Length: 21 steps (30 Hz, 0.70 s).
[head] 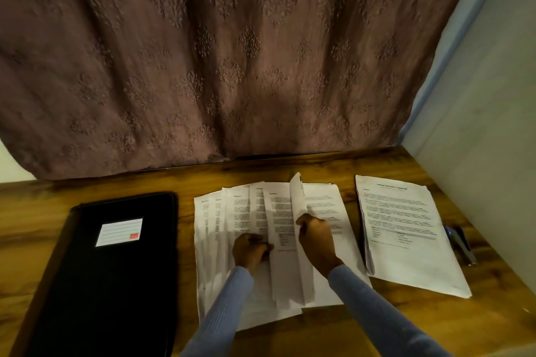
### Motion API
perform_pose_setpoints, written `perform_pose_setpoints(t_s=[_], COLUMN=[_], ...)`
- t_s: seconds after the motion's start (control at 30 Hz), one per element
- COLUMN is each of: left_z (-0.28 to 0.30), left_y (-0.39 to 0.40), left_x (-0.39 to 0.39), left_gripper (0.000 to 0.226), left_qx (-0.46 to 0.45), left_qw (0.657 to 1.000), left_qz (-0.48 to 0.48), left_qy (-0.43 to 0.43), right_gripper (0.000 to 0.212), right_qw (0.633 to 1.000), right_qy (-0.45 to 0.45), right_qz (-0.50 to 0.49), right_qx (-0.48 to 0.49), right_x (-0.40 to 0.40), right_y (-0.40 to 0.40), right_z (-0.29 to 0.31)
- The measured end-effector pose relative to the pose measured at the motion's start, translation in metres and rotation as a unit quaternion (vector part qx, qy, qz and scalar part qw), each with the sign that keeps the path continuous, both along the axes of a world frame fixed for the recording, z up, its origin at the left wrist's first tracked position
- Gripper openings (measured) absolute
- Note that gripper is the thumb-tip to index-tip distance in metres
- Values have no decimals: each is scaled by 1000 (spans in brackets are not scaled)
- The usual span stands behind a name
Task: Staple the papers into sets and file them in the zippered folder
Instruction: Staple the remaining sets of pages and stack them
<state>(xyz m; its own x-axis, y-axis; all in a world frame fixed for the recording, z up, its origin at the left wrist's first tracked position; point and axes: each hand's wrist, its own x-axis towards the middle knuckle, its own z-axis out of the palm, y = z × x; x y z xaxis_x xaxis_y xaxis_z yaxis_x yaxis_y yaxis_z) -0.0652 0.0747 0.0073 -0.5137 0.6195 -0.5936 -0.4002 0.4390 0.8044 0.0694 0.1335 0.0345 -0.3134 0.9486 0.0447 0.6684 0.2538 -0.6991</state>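
Several printed sheets [220, 220] lie fanned out in the middle of the wooden desk [420, 324]. My left hand [251, 251] pinches the edge of one sheet in the fan. My right hand [314, 236] grips a sheet [298, 200] lifted on edge, its top curling up. A neater pile of papers [406, 229] lies to the right. A dark stapler [461, 243] pokes out beside that pile, partly hidden by it. The black zippered folder [116, 275] with a white label lies closed on the left.
A brown patterned curtain [232, 52] hangs behind the desk. A pale wall [487, 124] closes off the right side. Bare desk shows in front of the right pile.
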Motion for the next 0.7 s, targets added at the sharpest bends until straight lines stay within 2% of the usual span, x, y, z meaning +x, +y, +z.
perform_pose_setpoints(t_s=[0.1,0.23,0.37,0.63,0.7], left_z=[-3,-2,-1,-4,-3], left_y=[0,-2,-3,1,2], left_x=[-1,1,3,3,4], left_gripper=[36,17,19,16,18], left_qx=[3,7,18,1,4], left_qw=[1000,1000,999,998,997], left_qz=[2,5,14,8,1], left_qy=[6,28,41,65,71], right_gripper=[25,34,47,56,44], right_qw=[999,994,985,985,984], right_qy=[-31,-101,-161,-157,-161], right_qz=[28,44,41,30,35], right_qx=[-2,-28,-54,-68,-70], right_x=[-2,-13,-22,-27,-28], right_y=[-1,-3,-8,-10,-9], right_z=[-3,-5,-5,-7,-8])
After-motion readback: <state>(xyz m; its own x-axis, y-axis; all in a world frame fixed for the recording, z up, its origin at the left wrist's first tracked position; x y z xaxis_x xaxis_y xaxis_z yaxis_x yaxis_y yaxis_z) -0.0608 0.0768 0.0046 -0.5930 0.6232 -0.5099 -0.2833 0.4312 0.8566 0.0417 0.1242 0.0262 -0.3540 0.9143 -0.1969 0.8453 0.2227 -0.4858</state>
